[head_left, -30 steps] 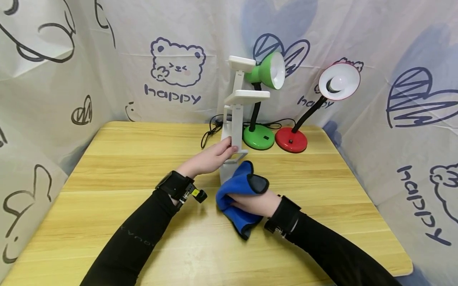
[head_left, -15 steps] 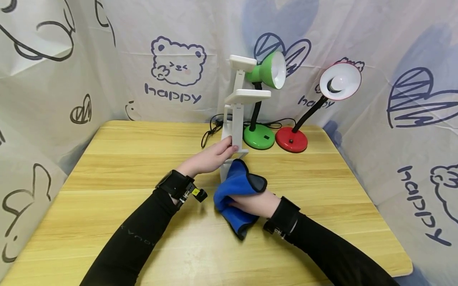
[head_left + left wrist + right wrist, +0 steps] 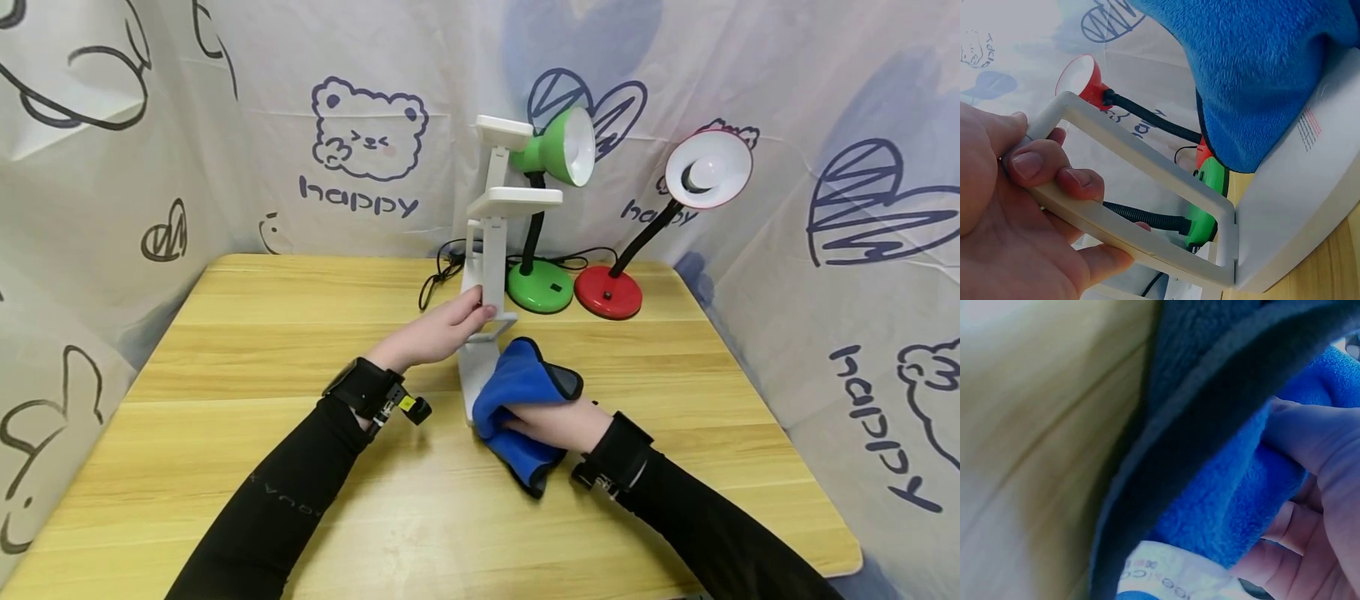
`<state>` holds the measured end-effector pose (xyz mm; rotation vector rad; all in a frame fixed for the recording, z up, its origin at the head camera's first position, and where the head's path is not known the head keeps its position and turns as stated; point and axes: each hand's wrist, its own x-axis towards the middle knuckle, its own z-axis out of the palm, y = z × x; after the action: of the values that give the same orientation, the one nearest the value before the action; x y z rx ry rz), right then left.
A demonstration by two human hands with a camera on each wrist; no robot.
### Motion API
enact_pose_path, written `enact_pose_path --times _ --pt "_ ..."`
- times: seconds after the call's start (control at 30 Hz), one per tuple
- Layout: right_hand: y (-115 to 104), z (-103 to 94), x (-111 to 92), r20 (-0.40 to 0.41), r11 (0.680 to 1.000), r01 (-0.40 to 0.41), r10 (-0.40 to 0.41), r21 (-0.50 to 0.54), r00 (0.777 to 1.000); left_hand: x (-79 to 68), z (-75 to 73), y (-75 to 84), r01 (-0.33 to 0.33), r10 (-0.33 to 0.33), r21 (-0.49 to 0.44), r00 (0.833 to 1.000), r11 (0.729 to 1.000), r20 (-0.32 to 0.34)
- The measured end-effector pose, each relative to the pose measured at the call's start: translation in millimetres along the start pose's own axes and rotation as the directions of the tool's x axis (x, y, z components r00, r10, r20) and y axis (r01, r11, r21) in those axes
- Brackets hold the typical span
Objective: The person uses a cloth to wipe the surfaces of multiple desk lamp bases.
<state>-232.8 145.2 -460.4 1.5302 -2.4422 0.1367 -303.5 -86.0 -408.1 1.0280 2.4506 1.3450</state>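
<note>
A white hinged folding stand (image 3: 493, 258) with two flat upper plates stands on the table in the head view. My left hand (image 3: 438, 333) holds it partway up; in the left wrist view the fingers curl round a bar of its open rectangular frame (image 3: 1147, 156). My right hand (image 3: 558, 423) grips a bunched blue cloth (image 3: 517, 379) with black edging against the right side of the stand's base plate (image 3: 1297, 212). The right wrist view shows thumb and fingers pinching the cloth's folds, with a white label (image 3: 1175, 572) on it. Part of the base is hidden behind the cloth.
Behind the stand's right side is a green desk lamp (image 3: 540, 289), and beside it a red one (image 3: 608, 293). Their black cables (image 3: 442, 271) lie along the back of the wooden table (image 3: 300, 308). A printed white curtain (image 3: 262, 150) hangs round the table.
My right hand first slid the cloth slightly left, then back to the right, uncovering more of the stand's base. My left hand keeps its hold in the same place.
</note>
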Motion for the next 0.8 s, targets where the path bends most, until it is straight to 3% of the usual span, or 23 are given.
enact_pose_path --times 0.27,0.57,0.67,0.8 --pt "-20.4 6.0 21.9 0.030 0.986 0.041 -0.037 -0.163 0.999 1.8 0.7 0.3 -0.003 0.003 -0.009 1.000 1.000 0.008" --pt "-19.3 9.0 40.0 0.132 0.974 0.135 -0.112 -0.180 0.985 1.7 -0.5 0.7 -0.008 0.009 -0.013 1.000 1.000 0.018" --pt "-17.2 10.1 50.3 0.159 0.969 0.117 -0.083 -0.219 0.984 0.9 -2.2 -0.8 -0.013 0.014 -0.009 1.000 1.000 0.008" --pt "-13.9 14.1 67.0 0.161 0.951 0.022 0.030 -0.307 0.986 0.3 -3.2 -2.1 -0.015 0.015 -0.020 1.000 1.000 0.001"
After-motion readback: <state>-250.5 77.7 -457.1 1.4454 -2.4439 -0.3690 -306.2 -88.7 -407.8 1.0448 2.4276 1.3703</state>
